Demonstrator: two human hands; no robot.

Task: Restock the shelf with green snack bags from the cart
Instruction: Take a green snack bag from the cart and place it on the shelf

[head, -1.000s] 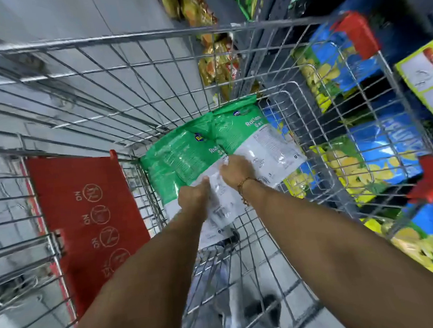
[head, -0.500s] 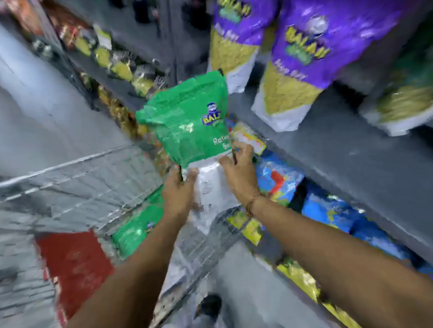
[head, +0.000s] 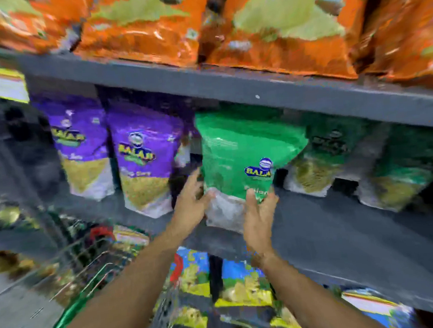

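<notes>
While the green snack bag (head: 246, 159) is up at the middle shelf (head: 357, 220), it does not yet look set down: its pale lower end hangs at or just over the front edge of the board, and both hands grip it there. The left hand (head: 189, 207) grasps the bottom left corner, fingers wrapped behind, and the right hand (head: 259, 212) holds the bottom right from the front, thumb pressed on the bag's face. I judge this to be the placing step, nearly done but not released.

To the right, darker green bags (head: 323, 155) already stand on the same shelf, set further back in shadow, so this bag seems meant for the gap between them and the purple bags (head: 143, 167) on the left. How many green bags are left to move I cannot tell; only a corner of the wire cart (head: 93, 264) shows at lower left, blurred, with a smear of green along its edge that may or may not be more stock.

The held bag stands upright with a slight tilt, its top under the edge of the shelf above, which carries orange bags (head: 277, 29). It is a glossy pouch, bright green above with a blue oval logo, and a whitish or clear panel below. It looks full and soft, with creases across the front. Motion blur hides the finer print.
</notes>
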